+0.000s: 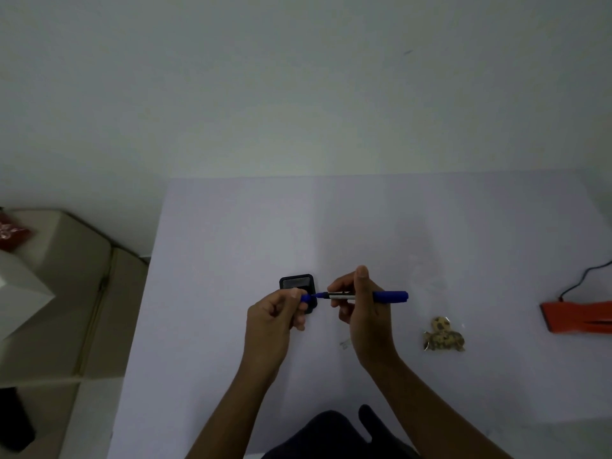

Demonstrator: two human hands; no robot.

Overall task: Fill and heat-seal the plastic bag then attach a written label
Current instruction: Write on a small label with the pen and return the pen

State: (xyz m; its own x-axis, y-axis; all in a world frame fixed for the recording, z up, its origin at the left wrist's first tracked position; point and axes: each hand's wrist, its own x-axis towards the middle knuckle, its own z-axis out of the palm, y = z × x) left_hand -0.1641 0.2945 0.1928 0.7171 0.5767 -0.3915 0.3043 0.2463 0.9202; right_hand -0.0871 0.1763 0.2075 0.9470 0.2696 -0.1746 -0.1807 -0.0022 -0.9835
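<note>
My right hand (pixel 361 306) grips the barrel of a blue marker (pixel 390 295) that lies level above the white table (pixel 231 246). My left hand (pixel 278 313) pinches the marker's blue cap (pixel 306 297) at its left end. A small clear plastic bag with speckled tan pieces inside (pixel 443 336) lies on the table to the right of my hands. A tiny pale slip (pixel 344 344) lies just below my right hand. The orange heat sealer (pixel 579 316) sits at the table's right edge with a black cord.
A small black square device (pixel 296 283) sits on the table behind my left hand. Left of the table stands a beige surface (pixel 66 260) with a red item (pixel 13 233) and a white box (pixel 20 293). A plain wall rises behind.
</note>
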